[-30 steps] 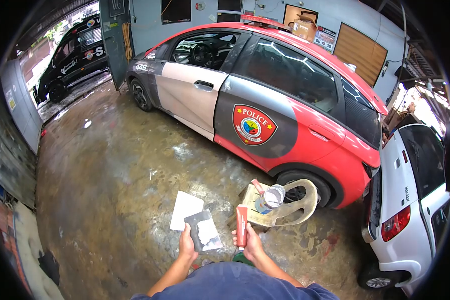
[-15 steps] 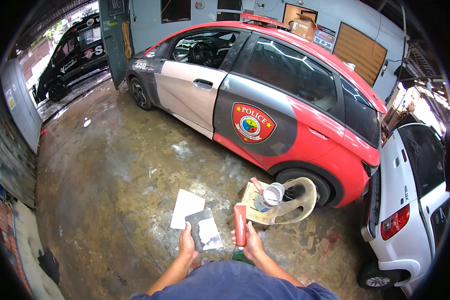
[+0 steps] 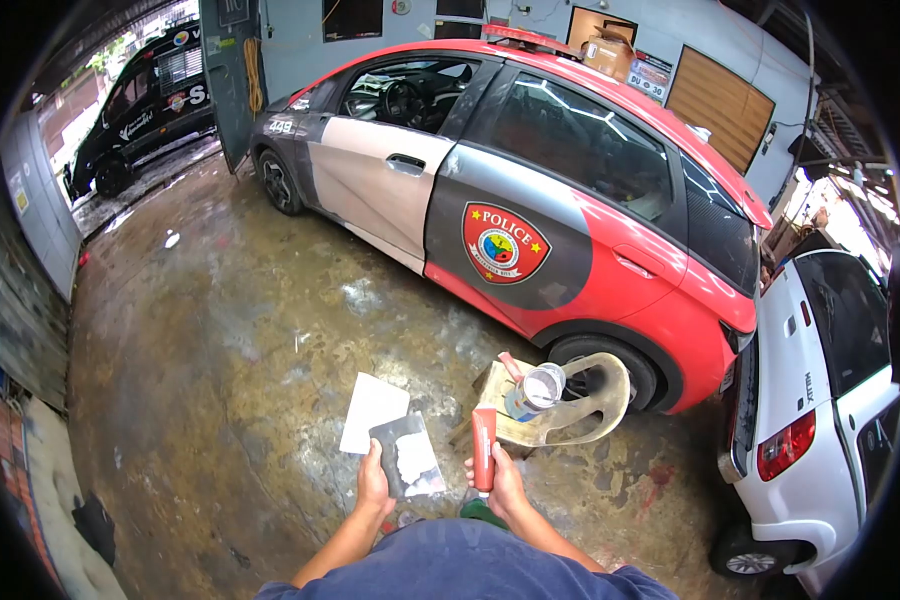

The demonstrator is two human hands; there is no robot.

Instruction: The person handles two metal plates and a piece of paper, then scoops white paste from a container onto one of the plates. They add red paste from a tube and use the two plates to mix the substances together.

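My left hand point(image 3: 373, 482) is closed on the near left edge of a flat dark grey board point(image 3: 390, 462). A thick patch of white paste point(image 3: 416, 458) lies on the board. A white sheet point(image 3: 372, 408) shows past the board's far left corner, partly covered by it. In my right hand point(image 3: 508, 484) a red squeeze tube point(image 3: 484, 450) stands nearly upright, its narrow end pointing down, with fingers wrapped round its lower half. Just beyond the tube, a cut-down cream plastic chair point(image 3: 595, 425) carries an open can point(image 3: 536, 394) and a small reddish object point(image 3: 511, 366).
A red and grey police car point(image 3: 590, 245) with a pale, bare-looking front door point(image 3: 380, 180) stands ahead, close behind the chair. To the right is a white pickup point(image 3: 795, 400). A black van point(image 3: 150, 110) stands outside the gateway. The concrete floor point(image 3: 210, 400) is stained.
The top of the red tube has shifted slightly right. Both hands keep their hold, and the whole view has moved only a little.
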